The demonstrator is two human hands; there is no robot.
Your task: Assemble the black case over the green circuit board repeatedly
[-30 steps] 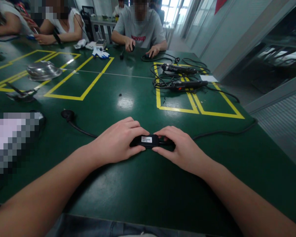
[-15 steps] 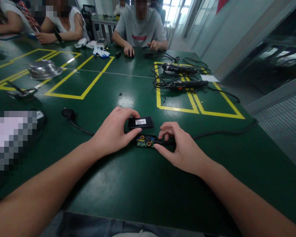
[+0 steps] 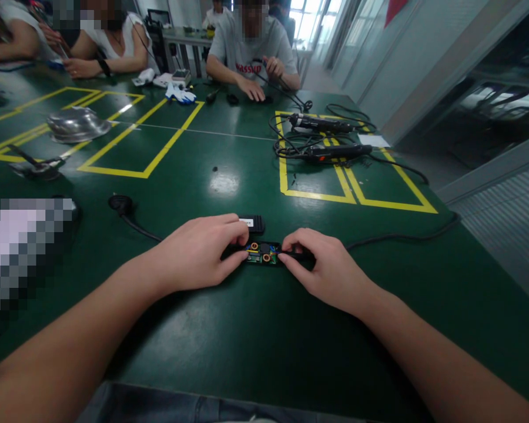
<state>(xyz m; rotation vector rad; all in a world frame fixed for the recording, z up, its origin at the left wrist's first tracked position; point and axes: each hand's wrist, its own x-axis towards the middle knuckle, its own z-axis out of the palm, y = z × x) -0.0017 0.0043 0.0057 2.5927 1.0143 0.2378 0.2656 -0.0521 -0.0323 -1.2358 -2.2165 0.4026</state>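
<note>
A small open black case with a green circuit board [image 3: 264,252], copper coils and coloured wires lies on the green table between my hands. My left hand [image 3: 211,247] pinches the left end of this case, where a black cable comes in. At its right end, my right hand [image 3: 312,255] has thumb and fingers closed round the cable's black sleeve. Just behind the case lies a black ribbed cover [image 3: 258,223] with a white label, partly hidden by my left fingers. The cable on the left ends in a black plug [image 3: 121,204].
Two black corded tools [image 3: 335,153] with coiled cables lie at the back right. Further left are a shiny metal bowl [image 3: 77,124] and white-blue gloves [image 3: 180,94]. A person [image 3: 255,59] sits across the table [image 3: 229,352]; others sit at the far left.
My left hand has moved down from beside the cover to the case's left end, and its fingers have closed. The cover sits slightly further left. My right fingers have drawn in on the cable end.
</note>
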